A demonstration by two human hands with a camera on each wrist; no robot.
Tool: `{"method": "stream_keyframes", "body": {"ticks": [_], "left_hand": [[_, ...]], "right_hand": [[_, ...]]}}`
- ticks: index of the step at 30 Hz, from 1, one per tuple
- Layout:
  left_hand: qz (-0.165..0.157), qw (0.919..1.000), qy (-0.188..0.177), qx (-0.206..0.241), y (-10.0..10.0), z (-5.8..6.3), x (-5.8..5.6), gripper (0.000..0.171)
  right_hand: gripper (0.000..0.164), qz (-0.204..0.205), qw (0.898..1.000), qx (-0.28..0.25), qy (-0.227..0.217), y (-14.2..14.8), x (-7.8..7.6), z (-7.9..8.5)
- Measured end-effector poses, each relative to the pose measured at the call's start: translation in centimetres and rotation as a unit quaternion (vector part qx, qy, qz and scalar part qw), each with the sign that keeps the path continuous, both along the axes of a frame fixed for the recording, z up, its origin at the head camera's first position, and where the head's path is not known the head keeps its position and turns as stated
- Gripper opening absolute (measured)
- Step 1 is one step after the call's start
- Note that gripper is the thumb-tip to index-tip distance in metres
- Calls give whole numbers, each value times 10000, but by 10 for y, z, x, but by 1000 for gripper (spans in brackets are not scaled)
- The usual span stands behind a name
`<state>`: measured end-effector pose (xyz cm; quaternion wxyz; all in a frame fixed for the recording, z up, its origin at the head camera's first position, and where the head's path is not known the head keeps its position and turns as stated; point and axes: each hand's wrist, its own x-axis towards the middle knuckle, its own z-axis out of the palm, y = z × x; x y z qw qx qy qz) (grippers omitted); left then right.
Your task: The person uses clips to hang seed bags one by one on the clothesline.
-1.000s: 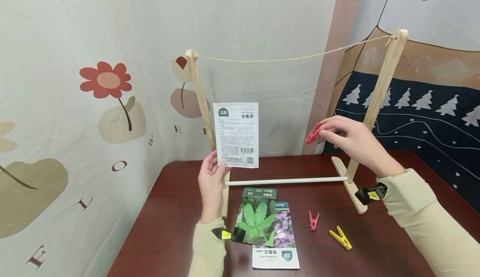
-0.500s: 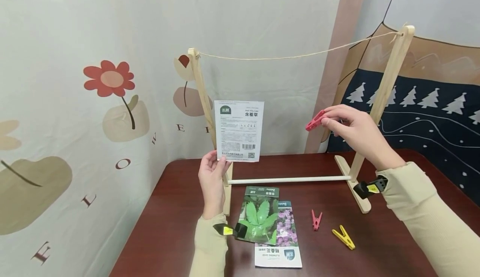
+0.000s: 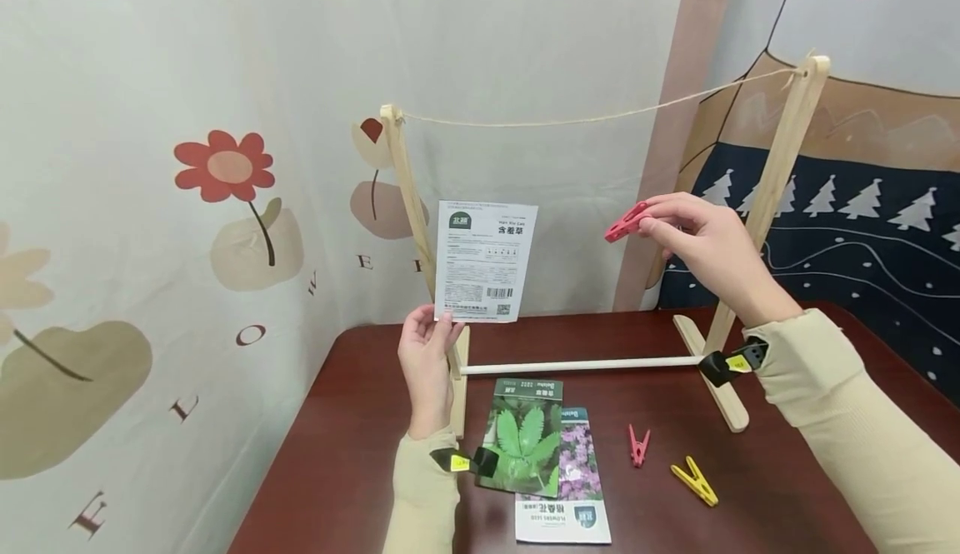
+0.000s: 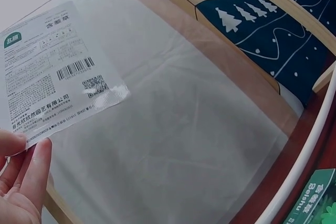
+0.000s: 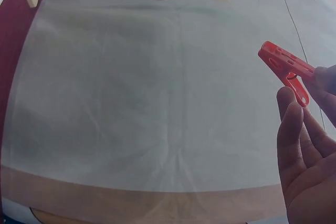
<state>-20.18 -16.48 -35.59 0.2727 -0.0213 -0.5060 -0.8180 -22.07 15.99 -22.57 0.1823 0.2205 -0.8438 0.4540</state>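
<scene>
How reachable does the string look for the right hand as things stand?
Probably yes: the right hand, pinching a red clothespin, is lower than the string, and the head view shows nothing between them. Depth is hard to judge, though.

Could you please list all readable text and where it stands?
"FLOWER" (spaced letters): pale fabric backdrop
"含羞草": white rectangular packet, green leaf-picture packet
"Han Xiu Cao": white packet
"欣欣然园艺有限公司": white packet
"格桑花": purple flower-picture packet
"FLOWERS SEED": flower packet
"Beishu": leaf packet
"北蔬": white packet, flower packet
Unreadable: remaining fine print; yellow wrist labels
</scene>
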Motion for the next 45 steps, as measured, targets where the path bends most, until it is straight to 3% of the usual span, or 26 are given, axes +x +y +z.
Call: {"method": "stream_keyframes", "body": {"ticks": [8,16,30,34,41,45], "left_hand": [[49,9999,33,162,-1,-4,-1,26],[3,9995,290,129,4,8,-2,27],[185,9995,231,147,0,20,-9,25],[108,9994,257,213,-3,21,-11,25],[-77,9990,286,326,-4,25,-14,26],[-147,9986,292,408,-3,29,-16,26]], "right_hand": [[26,46,9999,-95,97,-10,-2,10],[27,62,9996,-160,218,-19,-7,28],[27,223,9986,-239,404,-41,-18,42],[27,190,9990,-133,384,-45,-15,49],[29,198,9988,-185,411,-56,4,68],[30,195,9989,-242,351,-58,5,73]]}}
